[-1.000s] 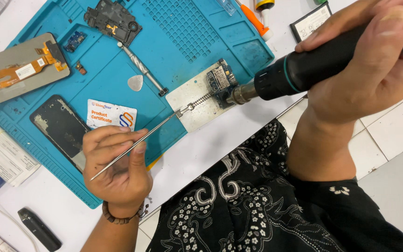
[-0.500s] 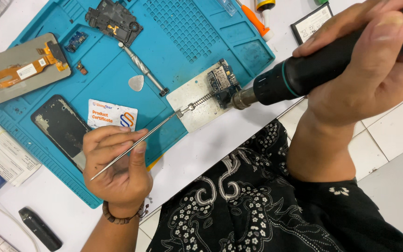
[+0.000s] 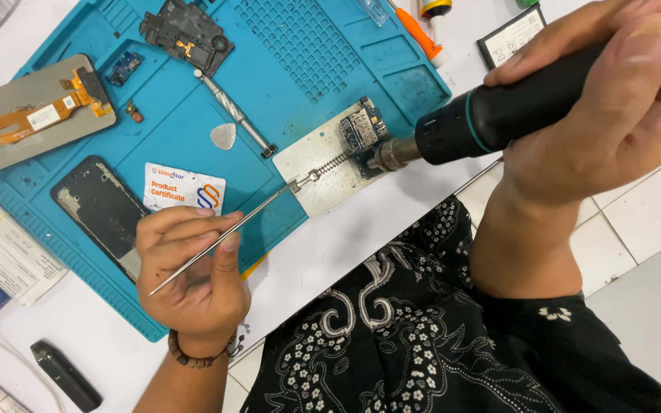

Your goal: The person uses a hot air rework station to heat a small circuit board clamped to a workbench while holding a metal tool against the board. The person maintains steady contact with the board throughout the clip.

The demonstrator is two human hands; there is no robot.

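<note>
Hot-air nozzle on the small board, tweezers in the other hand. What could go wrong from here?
1. The nozzle of the hot-air tool in the right hand sits nearly against the small circuit board; nearby parts could overheat.
2. The metal plate overhangs the blue mat edge; a push from the tweezers in the left hand might shift it.
</note>
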